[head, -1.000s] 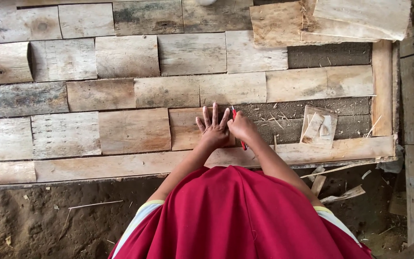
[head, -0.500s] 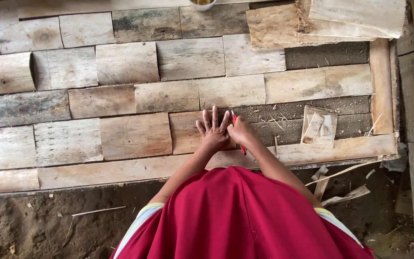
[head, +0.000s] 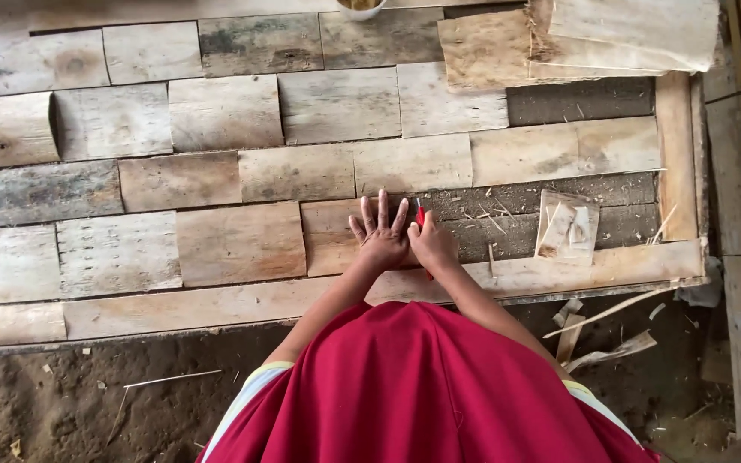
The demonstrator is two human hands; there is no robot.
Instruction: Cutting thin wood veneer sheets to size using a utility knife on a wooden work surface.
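Fingers of the left hand (head: 381,236) lie spread flat on the wood piece (head: 336,236), touching the right hand (head: 432,244) gripping a red tool (head: 419,216), which might slip into them.

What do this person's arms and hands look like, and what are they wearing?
Both arms are bare from the sleeves down, with no gloves, rings or watch visible on the left hand or the right hand. The person wears a red top whose short sleeves end in pale striped cuffs.
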